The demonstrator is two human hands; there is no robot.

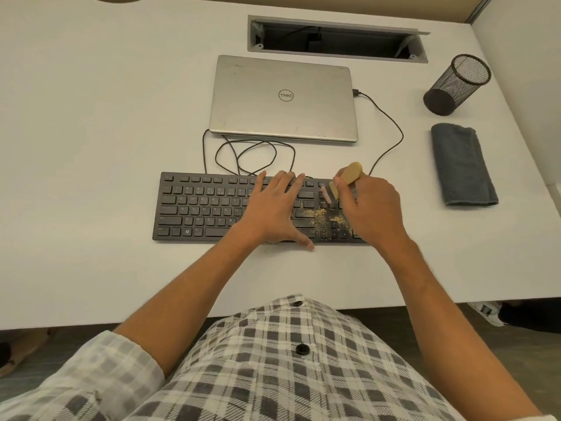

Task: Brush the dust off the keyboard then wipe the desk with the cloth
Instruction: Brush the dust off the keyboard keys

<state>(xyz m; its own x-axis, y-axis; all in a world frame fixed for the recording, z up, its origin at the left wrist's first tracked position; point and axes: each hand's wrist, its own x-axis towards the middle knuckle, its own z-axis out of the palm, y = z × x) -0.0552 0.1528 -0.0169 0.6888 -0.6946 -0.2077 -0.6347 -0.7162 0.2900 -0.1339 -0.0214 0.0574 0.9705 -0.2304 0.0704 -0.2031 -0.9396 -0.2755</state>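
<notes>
The left hand (274,208) lies flat with fingers spread on the black keyboard (200,208). The right hand (368,205) grips a small wooden brush (349,174), bristles down on the right-side keys, just above yellow dust (321,217). The gray cloth (463,165) lies folded on the white desk (91,132) (near the black mesh cup (457,85), which looks empty).
</notes>
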